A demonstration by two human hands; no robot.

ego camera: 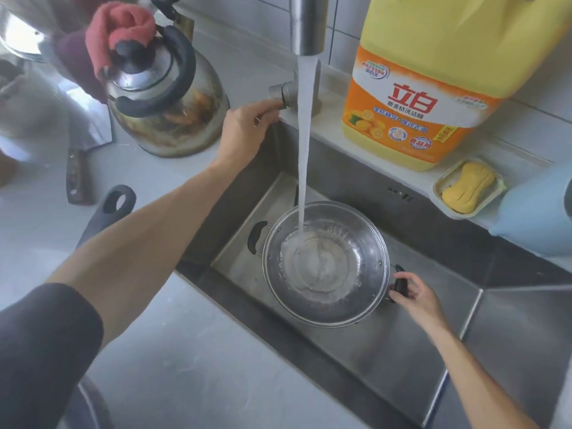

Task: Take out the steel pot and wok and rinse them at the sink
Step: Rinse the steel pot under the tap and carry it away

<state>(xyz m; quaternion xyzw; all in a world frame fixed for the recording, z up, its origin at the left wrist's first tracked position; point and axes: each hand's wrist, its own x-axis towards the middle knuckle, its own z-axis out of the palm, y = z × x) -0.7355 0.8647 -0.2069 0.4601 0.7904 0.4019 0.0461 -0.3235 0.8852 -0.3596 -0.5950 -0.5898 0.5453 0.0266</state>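
The steel pot (325, 311) sits in the sink (402, 360) under the faucet (308, 26). A stream of water (305, 150) runs into it and pools in its bottom. My right hand (413, 291) grips the pot's black right handle. Its other black handle (257, 236) points left, free. My left hand (247, 128) reaches across the counter and holds the faucet lever (283, 94). A long black handle (108, 212), perhaps the wok's, shows on the counter beside my left forearm; its pan is hidden.
A steel kettle (167, 97) with a red cloth (120, 32) on top stands left of the faucet. A cleaver (79, 156) lies on the counter. A big yellow detergent jug (433, 82), a soap dish (469, 188) and a blue object (538, 215) line the back ledge.
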